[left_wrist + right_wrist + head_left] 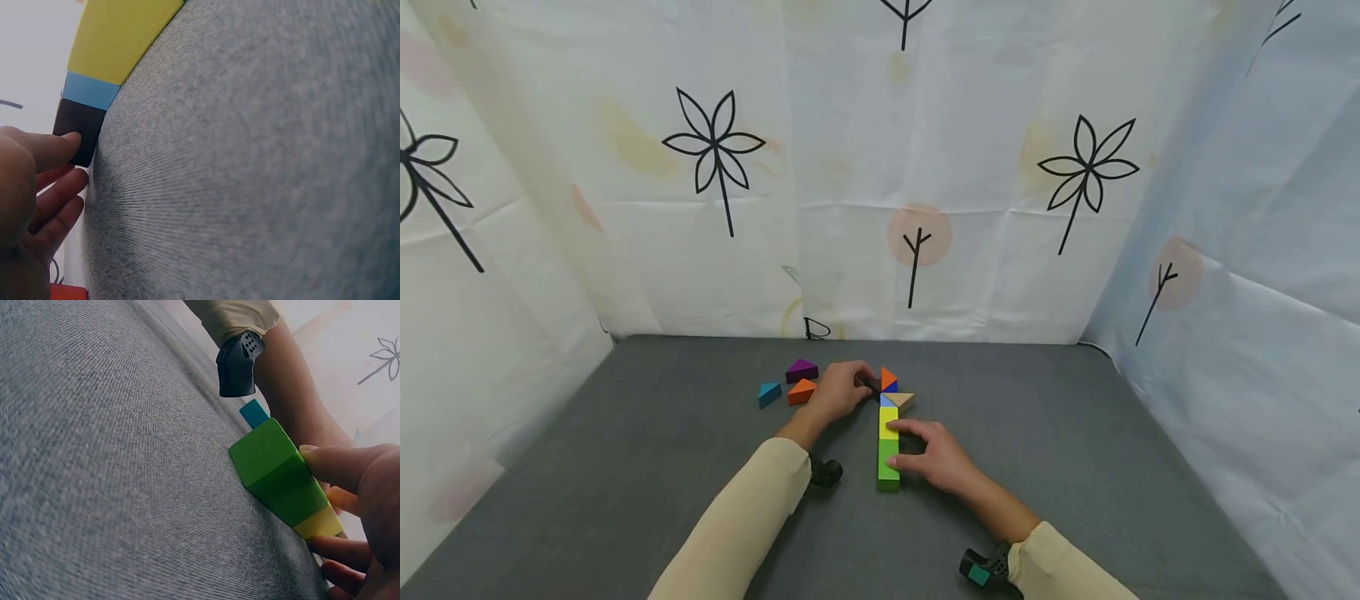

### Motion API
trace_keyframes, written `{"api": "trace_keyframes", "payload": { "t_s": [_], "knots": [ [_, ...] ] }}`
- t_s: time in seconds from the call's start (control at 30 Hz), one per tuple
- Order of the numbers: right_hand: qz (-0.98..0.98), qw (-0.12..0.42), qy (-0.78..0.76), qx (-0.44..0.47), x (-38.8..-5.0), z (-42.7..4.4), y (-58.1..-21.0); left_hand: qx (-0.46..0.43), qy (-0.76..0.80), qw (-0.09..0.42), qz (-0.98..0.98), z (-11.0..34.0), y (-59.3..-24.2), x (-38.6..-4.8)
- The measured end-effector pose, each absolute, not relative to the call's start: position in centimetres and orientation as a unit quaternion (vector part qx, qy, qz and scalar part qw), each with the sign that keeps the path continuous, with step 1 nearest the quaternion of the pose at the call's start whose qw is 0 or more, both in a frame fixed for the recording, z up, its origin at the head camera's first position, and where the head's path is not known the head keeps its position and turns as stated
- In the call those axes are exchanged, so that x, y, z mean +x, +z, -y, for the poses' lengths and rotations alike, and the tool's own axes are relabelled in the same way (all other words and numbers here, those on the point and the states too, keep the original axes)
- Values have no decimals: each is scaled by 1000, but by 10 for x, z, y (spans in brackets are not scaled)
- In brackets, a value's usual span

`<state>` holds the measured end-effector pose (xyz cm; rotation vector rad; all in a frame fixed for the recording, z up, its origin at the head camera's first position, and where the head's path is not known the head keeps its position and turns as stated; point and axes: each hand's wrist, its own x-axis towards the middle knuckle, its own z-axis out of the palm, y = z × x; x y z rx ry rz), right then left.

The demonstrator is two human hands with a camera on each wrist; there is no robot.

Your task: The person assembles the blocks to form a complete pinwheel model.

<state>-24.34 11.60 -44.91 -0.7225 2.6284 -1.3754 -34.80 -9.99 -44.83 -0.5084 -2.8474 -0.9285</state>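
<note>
My left hand [841,392] pinches a black block [80,122] at the left side of a row of wooden blocks. In the left wrist view, its thumb lies on the block's dark face, beside a light blue block [92,91]. My right hand [946,458] rests against the row's right side, thumb at the green block [888,461] and a fingertip on the yellow block [888,423]. Beyond these stand a tan triangular block [903,402], a dark blue block [892,387] and an orange triangular block [887,377]. Part of the black block is hidden by the left fingers.
Left of the left hand lie a purple triangular block [802,372], another orange triangular block [801,392] and a teal triangular block [769,395]. The grey cloth-covered table [1075,433] is bounded at the back and sides by printed white fabric [850,150].
</note>
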Motion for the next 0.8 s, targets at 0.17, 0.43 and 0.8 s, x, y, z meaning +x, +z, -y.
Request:
{"api": "trace_keyframes", "payload": {
  "t_s": [0.17, 0.43, 0.8],
  "knots": [
    [-862, 44, -448, -232, -244, -115, -449, -157, -304, 54, 938, 99, -449, -348],
    [-865, 39, -445, -231, -244, -115, -450, -158, -311, 50, 936, 99, -447, -346],
    [-865, 39, -443, -233, -245, -115, -450, -145, -349, 54, 924, 105, -433, -338]
  ]
}}
